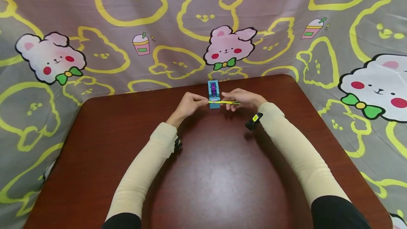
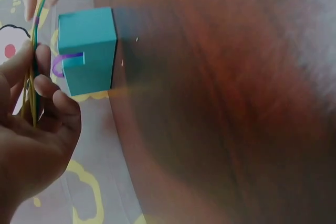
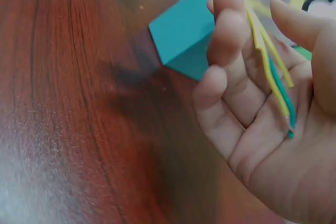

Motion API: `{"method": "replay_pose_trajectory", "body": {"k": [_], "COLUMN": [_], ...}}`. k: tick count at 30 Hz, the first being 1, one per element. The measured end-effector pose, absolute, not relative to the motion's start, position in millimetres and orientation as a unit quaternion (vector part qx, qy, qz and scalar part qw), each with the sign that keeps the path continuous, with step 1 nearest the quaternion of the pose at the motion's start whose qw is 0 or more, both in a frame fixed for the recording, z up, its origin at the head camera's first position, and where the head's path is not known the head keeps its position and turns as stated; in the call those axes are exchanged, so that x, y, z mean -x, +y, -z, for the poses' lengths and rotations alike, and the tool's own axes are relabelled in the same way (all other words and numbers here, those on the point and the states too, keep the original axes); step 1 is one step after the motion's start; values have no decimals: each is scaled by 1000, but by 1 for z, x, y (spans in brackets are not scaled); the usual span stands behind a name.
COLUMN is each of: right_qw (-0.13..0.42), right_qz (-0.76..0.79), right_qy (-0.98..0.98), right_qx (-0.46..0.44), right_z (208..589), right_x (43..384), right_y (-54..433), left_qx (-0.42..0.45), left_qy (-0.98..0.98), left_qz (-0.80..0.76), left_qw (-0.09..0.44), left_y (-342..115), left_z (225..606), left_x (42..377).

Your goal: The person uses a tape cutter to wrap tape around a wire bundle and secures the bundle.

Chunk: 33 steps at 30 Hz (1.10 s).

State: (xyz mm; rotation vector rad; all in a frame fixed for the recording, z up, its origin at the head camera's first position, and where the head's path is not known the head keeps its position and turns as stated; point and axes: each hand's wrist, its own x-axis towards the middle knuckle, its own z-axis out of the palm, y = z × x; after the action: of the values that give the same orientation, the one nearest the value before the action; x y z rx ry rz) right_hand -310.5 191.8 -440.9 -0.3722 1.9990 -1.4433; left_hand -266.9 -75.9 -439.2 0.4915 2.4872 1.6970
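Note:
A bundle of thin yellow and green strands [image 1: 222, 102], wire-like, stretches between both hands at the table's far side. My left hand [image 1: 189, 106] pinches one end between thumb and fingers; in the left wrist view the strands [image 2: 34, 72] run along that hand [image 2: 42, 135]. On my right hand [image 1: 242, 98], the other ends lie loose across palm and fingers. The right wrist view shows that hand [image 3: 262, 129] with its thumb apart from loosely bent fingers. Just behind the strands stands a teal block-shaped holder [image 1: 214, 105] with a purple piece [image 1: 213, 89] in it; a purple loop [image 2: 59, 64] sticks out from its slot.
A dark red-brown table [image 1: 127, 140] lies under both forearms. Close behind its far edge hangs a patterned cloth [image 1: 178, 17], which also runs along the sides. Each wrist wears a dark strapped camera, such as the right one [image 1: 253, 122].

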Motion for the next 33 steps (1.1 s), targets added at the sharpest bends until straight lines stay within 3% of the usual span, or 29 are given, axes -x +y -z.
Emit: {"method": "replay_pose_trajectory", "body": {"k": [7,16,26,33], "right_qw": [385,426,383,259], "right_qz": [584,591,559,429], "right_qy": [702,665,704,808], "right_qx": [134,161,214,309], "right_z": [458,466,455,429], "right_x": [316,313,309,295], "right_y": [195,192,196,188], "left_qx": [-172,-152,-148,-141], "left_qy": [835,846,848,857], "left_qz": [-523,-510,-508,-495], "left_qw": [-9,-15,-6,15], "left_y": [-71,-74,-73,-78], "left_z": [446,450,449,446], "left_x": [259,256,256,262]}}
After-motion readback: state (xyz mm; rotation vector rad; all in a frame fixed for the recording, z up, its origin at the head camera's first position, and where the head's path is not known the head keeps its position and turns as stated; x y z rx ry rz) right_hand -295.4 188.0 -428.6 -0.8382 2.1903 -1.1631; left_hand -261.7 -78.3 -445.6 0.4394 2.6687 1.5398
